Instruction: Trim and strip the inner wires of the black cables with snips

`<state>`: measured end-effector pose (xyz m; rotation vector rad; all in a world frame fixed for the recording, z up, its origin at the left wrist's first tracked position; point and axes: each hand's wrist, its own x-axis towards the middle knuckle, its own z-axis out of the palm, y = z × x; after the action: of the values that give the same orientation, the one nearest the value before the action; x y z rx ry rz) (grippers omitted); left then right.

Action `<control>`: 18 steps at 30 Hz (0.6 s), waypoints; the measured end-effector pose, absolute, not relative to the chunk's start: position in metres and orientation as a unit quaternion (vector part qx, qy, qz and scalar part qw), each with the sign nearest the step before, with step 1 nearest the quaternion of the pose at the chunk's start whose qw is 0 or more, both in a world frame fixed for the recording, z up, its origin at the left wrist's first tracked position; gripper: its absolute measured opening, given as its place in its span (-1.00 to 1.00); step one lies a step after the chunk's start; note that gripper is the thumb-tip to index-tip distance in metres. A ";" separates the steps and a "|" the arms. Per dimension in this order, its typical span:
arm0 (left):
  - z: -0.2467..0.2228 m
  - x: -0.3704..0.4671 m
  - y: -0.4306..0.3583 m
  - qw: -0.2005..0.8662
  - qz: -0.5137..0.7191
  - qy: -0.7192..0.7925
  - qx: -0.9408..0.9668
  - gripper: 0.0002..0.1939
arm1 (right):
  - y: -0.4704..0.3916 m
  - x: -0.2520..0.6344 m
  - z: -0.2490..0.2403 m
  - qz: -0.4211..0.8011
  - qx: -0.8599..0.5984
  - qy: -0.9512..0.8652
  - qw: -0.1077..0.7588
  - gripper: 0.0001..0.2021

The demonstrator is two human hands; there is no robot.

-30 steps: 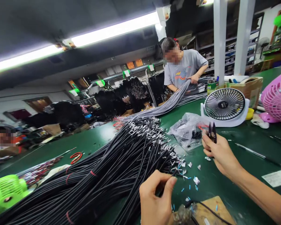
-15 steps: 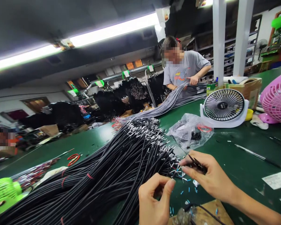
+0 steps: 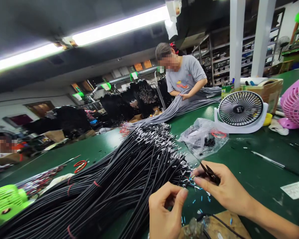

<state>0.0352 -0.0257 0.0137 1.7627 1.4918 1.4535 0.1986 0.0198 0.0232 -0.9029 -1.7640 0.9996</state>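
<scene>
My left hand (image 3: 164, 209) is closed in a pinch on a black cable (image 3: 185, 186), close to its stripped end. Thin coloured wires (image 3: 191, 178), blue and yellow among them, come out of that end. The thumb and forefinger of my right hand (image 3: 223, 186) are pinched at these wires. Small dark scissors (image 3: 209, 172) rest in the same hand, blades pointing up and left. A large bundle of black cables (image 3: 129, 166) lies to the left, its pale stripped ends fanned near my fingers.
Blue wire scraps (image 3: 194, 201) litter the green table (image 3: 249, 172) below my hands. A clear plastic bag (image 3: 201, 136), a white fan (image 3: 240, 111) and a pink fan (image 3: 296, 103) stand beyond. Across the table, a person (image 3: 185, 73) holds grey cables (image 3: 173, 108). Red-handled scissors (image 3: 80, 166) lie left.
The person across the table has shifted left and leans lower over the grey cables. My hands keep nearly the same pose, still pinched at the cable and wires.
</scene>
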 end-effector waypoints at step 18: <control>0.011 0.033 -0.025 0.218 0.516 0.531 0.636 -0.63 | 0.019 0.197 0.024 0.413 -0.370 -0.706 0.440 -0.84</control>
<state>0.0329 -0.0254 0.0115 1.7601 1.4706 1.4290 0.1973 0.0194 0.0236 -0.9200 -1.7544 1.0251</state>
